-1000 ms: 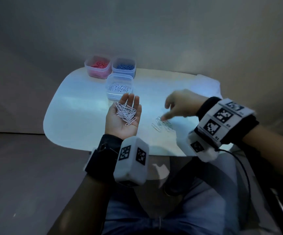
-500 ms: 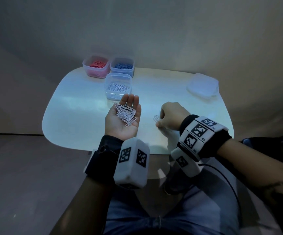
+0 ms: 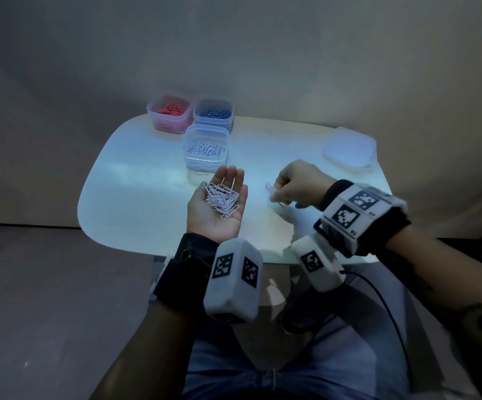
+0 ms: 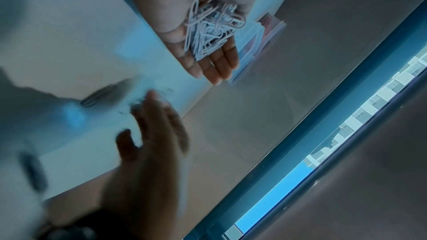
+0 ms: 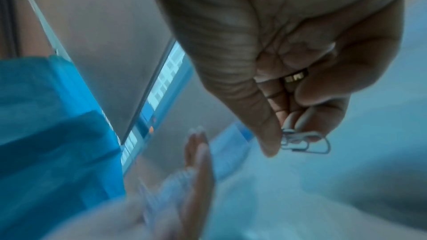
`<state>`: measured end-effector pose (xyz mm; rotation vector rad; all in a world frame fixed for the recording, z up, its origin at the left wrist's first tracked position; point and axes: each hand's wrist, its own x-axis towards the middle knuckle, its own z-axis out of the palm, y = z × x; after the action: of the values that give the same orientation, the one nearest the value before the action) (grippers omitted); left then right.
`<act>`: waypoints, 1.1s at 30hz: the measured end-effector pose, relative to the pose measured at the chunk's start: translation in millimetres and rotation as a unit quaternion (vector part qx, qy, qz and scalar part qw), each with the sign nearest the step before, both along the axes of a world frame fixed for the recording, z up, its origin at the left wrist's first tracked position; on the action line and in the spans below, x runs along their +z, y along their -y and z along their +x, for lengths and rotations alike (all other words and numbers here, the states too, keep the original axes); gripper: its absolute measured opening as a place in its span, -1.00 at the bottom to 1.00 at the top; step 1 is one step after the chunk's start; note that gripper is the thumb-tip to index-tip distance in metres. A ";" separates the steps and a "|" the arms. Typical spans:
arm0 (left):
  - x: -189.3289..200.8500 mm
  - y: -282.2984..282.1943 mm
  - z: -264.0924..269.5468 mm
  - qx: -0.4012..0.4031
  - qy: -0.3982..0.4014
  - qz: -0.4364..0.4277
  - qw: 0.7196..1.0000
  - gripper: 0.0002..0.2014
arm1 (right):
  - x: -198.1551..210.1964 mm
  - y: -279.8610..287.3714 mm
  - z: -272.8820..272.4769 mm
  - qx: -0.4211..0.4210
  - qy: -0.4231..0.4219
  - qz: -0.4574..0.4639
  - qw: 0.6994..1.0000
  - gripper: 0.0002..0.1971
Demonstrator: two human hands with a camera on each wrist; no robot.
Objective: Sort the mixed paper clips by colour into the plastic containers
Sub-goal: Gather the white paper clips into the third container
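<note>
My left hand (image 3: 234, 184) lies palm up over the white table (image 3: 136, 197), fingers straight, carrying a heap of white paper clips (image 3: 222, 199); the same heap of white clips (image 4: 212, 30) fills the left wrist view. To its right, my right hand (image 3: 274, 189) pinches a few white clips (image 3: 270, 187) between thumb and fingers. In the right wrist view the pinched clips (image 5: 305, 141) hang from the thumb tip. Beyond the left fingertips stands a clear container of white clips (image 3: 207, 147). Behind it are a container of red clips (image 3: 170, 112) and one of blue clips (image 3: 213, 114).
A clear plastic lid (image 3: 349, 150) lies at the table's far right. A blurred loose clip (image 4: 99, 96) lies on the table near my right hand. The table's near edge (image 3: 234, 259) is just past my wrists, with my lap below.
My right hand went from pointing at loose clips on the table to pinching some, and has lifted them slightly away from me. The left hand has stayed still.
</note>
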<state>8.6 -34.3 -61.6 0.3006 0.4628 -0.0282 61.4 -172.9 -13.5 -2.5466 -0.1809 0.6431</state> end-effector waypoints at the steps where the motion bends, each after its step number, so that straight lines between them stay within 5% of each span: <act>1: -1.2 1.0 0.0 -0.001 -0.003 -0.001 1.000 -0.55 | 10.0 -0.2 0.7 -0.006 -0.005 0.041 0.999 -0.79; 4: -2.1 8.3 0.4 -0.011 -0.010 -0.001 1.000 -0.54 | 34.2 -12.7 -2.7 0.018 -0.001 0.129 0.991 -0.82; 9: 2.2 18.0 1.9 -0.028 0.005 0.033 0.999 -0.58 | 28.1 -39.2 -12.8 0.111 0.095 0.061 0.987 -0.84; 15: 6.2 11.7 0.0 -0.014 0.010 -0.047 0.999 -0.52 | 32.8 -8.7 -6.7 0.013 0.185 0.150 0.971 -0.86; 21: 5.9 7.6 5.3 0.027 0.011 -0.077 0.997 -0.53 | -10.2 30.5 -16.4 0.081 0.076 -0.070 0.991 -0.80; 28: 8.4 -0.8 10.0 0.038 0.018 -0.053 0.998 -0.60 | -22.6 24.1 -18.3 0.083 0.048 -0.081 0.992 -0.80; 33: 4.1 -4.9 6.1 0.050 0.017 -0.053 0.997 -0.56 | -4.8 29.5 -27.1 0.050 0.048 -0.006 0.998 -0.92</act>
<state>14.8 -29.4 -57.5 0.1739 0.4401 0.0493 34.4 -202.4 -18.3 -2.5946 -0.3419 0.5608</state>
